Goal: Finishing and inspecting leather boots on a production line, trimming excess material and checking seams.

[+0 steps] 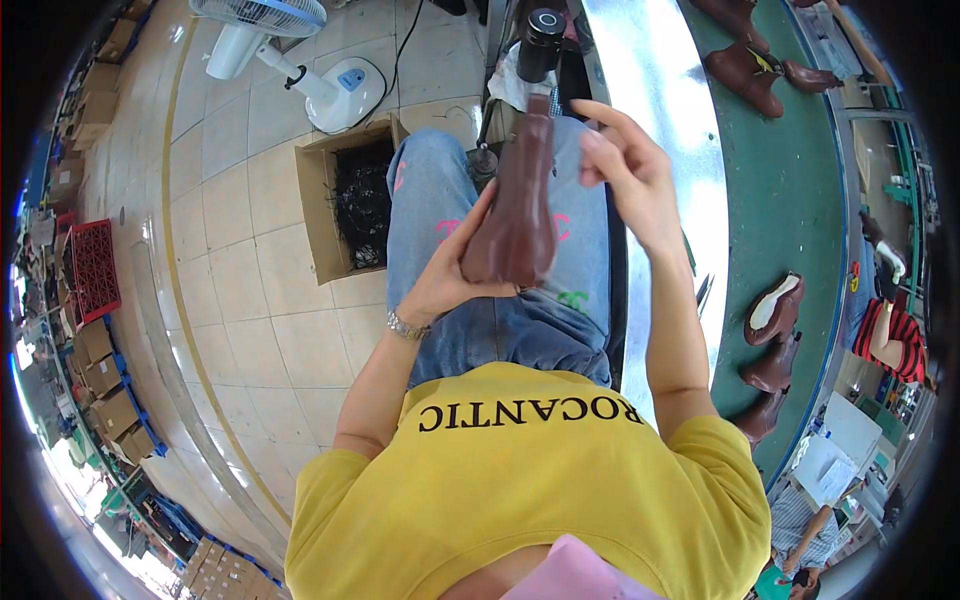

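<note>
A glossy dark brown leather boot is held over my lap, its narrow end pointing away from me and its wider end near my waist. My left hand grips it around the wider end, with the fingers partly hidden beneath. To the right of the boot's far end, my right hand is raised with its index finger stretched out and its thumb apart. No object shows in the right hand, and a small gap separates it from the boot.
A shiny metal ledge runs along my right, beside a green conveyor belt carrying several brown boots. Left of my knees stands a cardboard box with dark scraps. A white fan and a black cylindrical container are ahead.
</note>
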`<action>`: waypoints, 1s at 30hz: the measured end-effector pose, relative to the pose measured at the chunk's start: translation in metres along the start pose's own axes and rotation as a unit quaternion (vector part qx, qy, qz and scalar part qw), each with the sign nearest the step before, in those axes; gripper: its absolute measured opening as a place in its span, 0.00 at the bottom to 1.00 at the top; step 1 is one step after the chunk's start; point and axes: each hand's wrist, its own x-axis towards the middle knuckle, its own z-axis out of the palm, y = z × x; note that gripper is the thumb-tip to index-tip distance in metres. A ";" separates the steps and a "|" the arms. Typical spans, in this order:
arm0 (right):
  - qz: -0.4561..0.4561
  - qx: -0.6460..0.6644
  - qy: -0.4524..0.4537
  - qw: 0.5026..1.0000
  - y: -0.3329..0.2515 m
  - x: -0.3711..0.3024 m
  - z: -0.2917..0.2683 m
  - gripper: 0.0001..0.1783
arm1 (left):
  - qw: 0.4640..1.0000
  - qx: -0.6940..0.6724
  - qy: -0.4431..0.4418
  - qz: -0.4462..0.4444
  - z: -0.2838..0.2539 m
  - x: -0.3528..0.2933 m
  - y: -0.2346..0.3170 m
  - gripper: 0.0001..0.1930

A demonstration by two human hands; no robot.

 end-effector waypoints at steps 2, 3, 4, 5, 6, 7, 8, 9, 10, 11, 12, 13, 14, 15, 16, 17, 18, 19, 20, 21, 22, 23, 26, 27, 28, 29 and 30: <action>-0.021 -0.104 0.058 0.993 0.029 -0.011 -0.031 0.20 | 0.996 -0.011 0.059 -0.060 -0.012 -0.016 0.000 0.52; -0.038 -0.218 0.102 0.970 0.040 -0.021 -0.045 0.19 | 0.991 -0.020 0.100 -0.084 -0.025 -0.029 -0.009 0.47; -0.014 -0.294 0.123 0.948 0.058 -0.032 -0.062 0.21 | 0.984 -0.030 0.137 -0.106 -0.037 -0.037 -0.013 0.42; -0.017 -0.412 0.124 0.903 0.079 -0.047 -0.082 0.24 | 0.978 -0.076 0.159 -0.109 -0.049 -0.040 -0.007 0.37; -0.021 -0.522 0.125 0.844 0.098 -0.062 -0.096 0.27 | 0.970 -0.119 0.180 -0.110 -0.059 -0.042 0.002 0.33; -0.014 -0.538 0.131 0.833 0.112 -0.077 -0.101 0.28 | 0.959 -0.165 0.202 -0.112 -0.064 -0.042 0.012 0.29; -0.009 -0.552 0.132 0.824 0.127 -0.089 -0.102 0.29 | 0.960 -0.171 0.183 -0.128 -0.065 -0.041 0.021 0.29; -0.006 -0.564 0.134 0.815 0.135 -0.094 -0.100 0.30 | 0.960 -0.177 0.164 -0.143 -0.066 -0.039 0.033 0.30; 0.010 -0.570 0.133 0.811 0.139 -0.094 -0.098 0.30 | 0.960 -0.182 0.143 -0.157 -0.067 -0.037 0.043 0.31; 0.026 -0.576 0.132 0.806 0.141 -0.093 -0.097 0.29 | 0.962 -0.154 0.134 -0.180 -0.064 -0.033 0.052 0.32; 0.042 -0.582 0.131 0.801 0.143 -0.091 -0.096 0.29 | 0.963 -0.126 0.125 -0.204 -0.057 -0.028 0.059 0.33; 0.044 -0.557 0.134 0.819 0.146 -0.089 -0.098 0.28 | 0.963 -0.098 0.114 -0.225 -0.049 -0.020 0.062 0.33; 0.046 -0.531 0.136 0.835 0.150 -0.085 -0.102 0.27 | 0.965 -0.103 0.108 -0.217 -0.040 -0.011 0.061 0.34; 0.047 -0.505 0.137 0.851 0.153 -0.080 -0.104 0.26 | 0.972 -0.064 0.108 -0.200 -0.030 -0.004 0.065 0.36; 0.115 -0.427 0.144 0.885 0.143 -0.071 -0.103 0.25 | 0.978 -0.050 0.105 -0.174 -0.025 0.004 0.062 0.37; 0.187 -0.260 0.148 0.936 0.134 -0.065 -0.103 0.26 | 0.983 -0.038 0.100 -0.150 -0.018 0.011 0.060 0.38; 0.187 -0.158 0.155 0.957 0.125 -0.058 -0.100 0.26 | 0.983 -0.033 0.093 -0.157 -0.013 0.017 0.064 0.38; 0.185 -0.052 0.158 0.969 0.104 -0.049 -0.084 0.27 | 0.983 -0.045 0.097 -0.151 -0.014 0.022 0.054 0.38; 0.114 -0.076 0.142 0.980 0.085 -0.042 -0.064 0.33 | 0.984 -0.040 0.119 -0.129 -0.012 0.025 0.043 0.36; 0.082 -0.063 0.104 0.989 0.063 -0.032 -0.046 0.40 | 0.983 -0.036 0.140 -0.109 -0.010 0.028 0.034 0.34; 0.074 -0.065 0.051 0.994 0.049 -0.024 -0.038 0.43 | 0.986 -0.001 0.141 -0.089 -0.009 0.029 0.033 0.34; 0.052 -0.053 0.037 0.997 0.038 -0.012 -0.026 0.43 | 0.987 0.034 0.137 -0.072 -0.007 0.029 0.031 0.33; 0.008 -0.106 -0.028 0.994 0.019 0.019 0.017 0.31 | 0.954 0.219 0.201 0.036 -0.019 0.036 0.022 0.29; -0.015 -0.142 -0.066 0.988 0.015 0.029 0.027 0.25 | 0.925 0.292 0.229 0.083 -0.026 0.043 0.022 0.27; -0.055 -0.198 -0.058 0.977 0.007 0.037 0.039 0.18 | 0.922 0.286 0.243 0.092 -0.027 0.050 0.031 0.26; -0.085 -0.245 -0.061 0.964 0.006 0.043 0.045 0.18 | 0.920 0.279 0.255 0.101 -0.023 0.057 0.049 0.24; -0.115 -0.292 -0.064 0.947 0.006 0.048 0.049 0.17 | 0.918 0.272 0.267 0.110 -0.023 0.063 0.061 0.23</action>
